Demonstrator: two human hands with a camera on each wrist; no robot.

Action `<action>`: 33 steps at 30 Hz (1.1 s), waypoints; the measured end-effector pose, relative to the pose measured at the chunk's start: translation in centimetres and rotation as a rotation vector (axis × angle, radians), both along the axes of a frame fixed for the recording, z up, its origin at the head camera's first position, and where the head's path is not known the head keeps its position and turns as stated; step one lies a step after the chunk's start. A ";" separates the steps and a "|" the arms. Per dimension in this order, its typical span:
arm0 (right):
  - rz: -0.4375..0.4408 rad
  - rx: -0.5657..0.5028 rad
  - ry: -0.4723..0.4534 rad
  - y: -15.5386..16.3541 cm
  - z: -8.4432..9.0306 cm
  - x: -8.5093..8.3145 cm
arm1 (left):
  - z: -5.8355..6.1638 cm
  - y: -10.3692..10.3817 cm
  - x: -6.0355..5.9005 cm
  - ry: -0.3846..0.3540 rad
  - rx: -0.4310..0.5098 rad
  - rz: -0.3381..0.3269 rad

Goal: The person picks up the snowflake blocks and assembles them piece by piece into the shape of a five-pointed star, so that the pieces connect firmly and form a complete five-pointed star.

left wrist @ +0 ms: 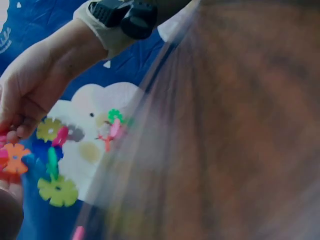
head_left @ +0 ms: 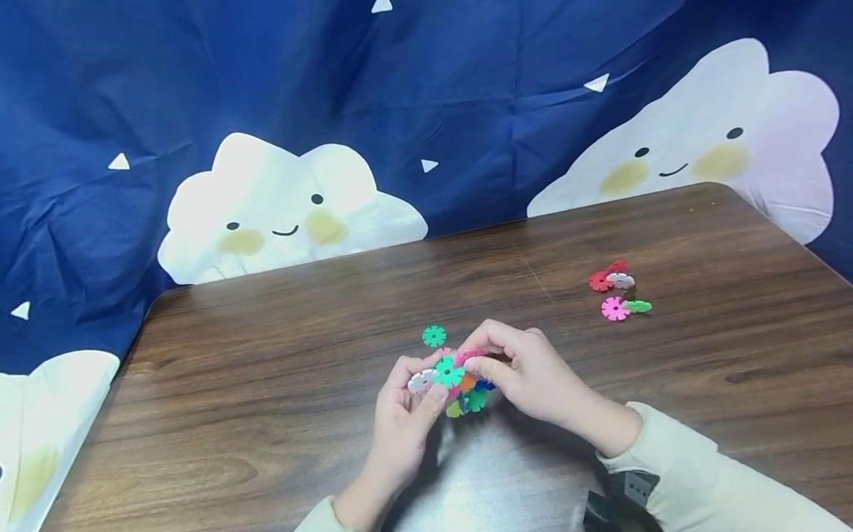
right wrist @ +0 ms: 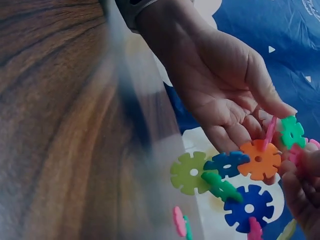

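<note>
Over the middle of the table, both hands hold a joined cluster of colourful notched plastic discs. My left hand (head_left: pixel 401 427) grips its left side, thumb in front, beside a green disc (head_left: pixel 447 372) and a white disc (head_left: pixel 421 382). From the right, my right hand (head_left: pixel 536 378) pinches a pink disc (head_left: pixel 469 356) between thumb and fingers, edge-on against the green one. The right wrist view shows the cluster's other discs: an orange disc (right wrist: pixel 258 159), a dark blue disc (right wrist: pixel 248 208) and a yellow-green disc (right wrist: pixel 190 173). Fingers hide part of the cluster.
A loose green disc (head_left: pixel 434 336) lies just beyond the hands. Farther right on the brown wooden table (head_left: pixel 270 378) are several more discs, among them a red disc (head_left: pixel 601 281) and a pink disc (head_left: pixel 614 310). A blue cloth (head_left: pixel 456 71) with white clouds hangs behind.
</note>
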State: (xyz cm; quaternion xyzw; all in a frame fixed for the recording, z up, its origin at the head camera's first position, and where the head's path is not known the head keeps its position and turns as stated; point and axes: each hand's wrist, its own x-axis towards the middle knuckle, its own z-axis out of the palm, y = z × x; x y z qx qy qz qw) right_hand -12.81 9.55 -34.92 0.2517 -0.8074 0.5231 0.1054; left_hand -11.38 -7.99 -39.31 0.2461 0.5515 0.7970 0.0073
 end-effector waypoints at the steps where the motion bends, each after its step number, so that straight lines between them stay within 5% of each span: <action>1: -0.008 0.005 0.010 0.0 0.1 0.0 | 0.2 -0.1 0.0 0.000 -0.023 -0.002; 12: 0.015 0.039 0.255 0.4 -0.1 -0.3 | 1.1 -0.7 -0.4 -0.021 -0.235 -0.059; 21: -0.037 0.095 0.190 0.4 -0.1 -0.2 | 1.7 -0.5 -0.5 -0.102 -0.479 0.050; 28: -0.122 0.104 0.090 1.7 0.1 -0.7 | 1.7 -0.5 -0.4 -0.195 -0.476 0.109; 33: -0.268 0.151 0.059 4.5 -0.1 -1.6 | 1.9 -0.6 -0.4 -0.246 -0.445 0.130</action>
